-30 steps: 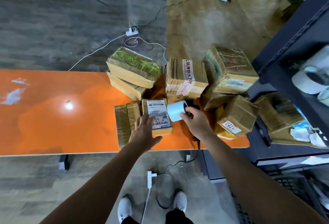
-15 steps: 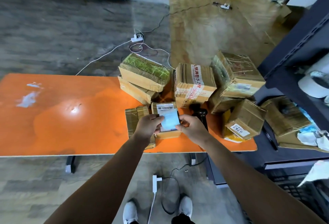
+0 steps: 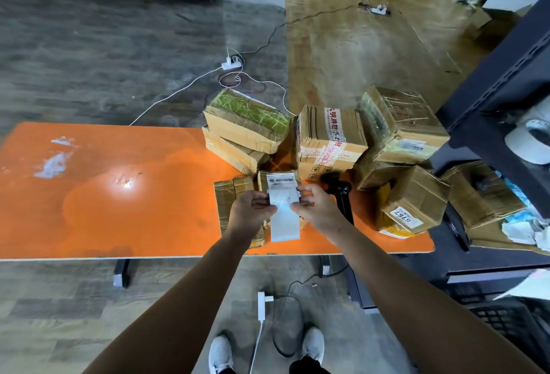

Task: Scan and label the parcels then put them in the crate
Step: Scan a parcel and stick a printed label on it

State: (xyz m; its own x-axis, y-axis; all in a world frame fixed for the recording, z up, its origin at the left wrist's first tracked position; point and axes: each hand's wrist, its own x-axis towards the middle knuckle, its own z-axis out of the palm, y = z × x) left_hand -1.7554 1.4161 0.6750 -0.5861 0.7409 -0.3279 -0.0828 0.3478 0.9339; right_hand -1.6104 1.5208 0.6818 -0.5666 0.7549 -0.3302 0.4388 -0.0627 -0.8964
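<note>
Orange table top [image 3: 119,210] fills the middle band of the head view, with the parcels crowded at its right end. Just right of the frame's centre, both hands meet over the table's near edge. The left hand [image 3: 251,214] pinches the left edge of a pale label strip [image 3: 285,222] between thumb and curled fingers, and the right hand [image 3: 320,210] pinches its right edge the same way. The strip hangs down between them, with faint marks on its upper part.

Directly behind the strip lies a small parcel [image 3: 279,178] that bears a printed white label, and a flat brown parcel [image 3: 230,195] lies touching its left side. A black scanner [image 3: 340,195] lies just right of the right hand.

Further up the frame sit a green-topped parcel [image 3: 247,120] stacked on another, a taped box [image 3: 330,138] with red print, and more boxes to the right.

A dark shelf [image 3: 506,82] runs down the right edge. A black crate [image 3: 512,323] shows at the lower right, on the floor and well apart from the hands.
</note>
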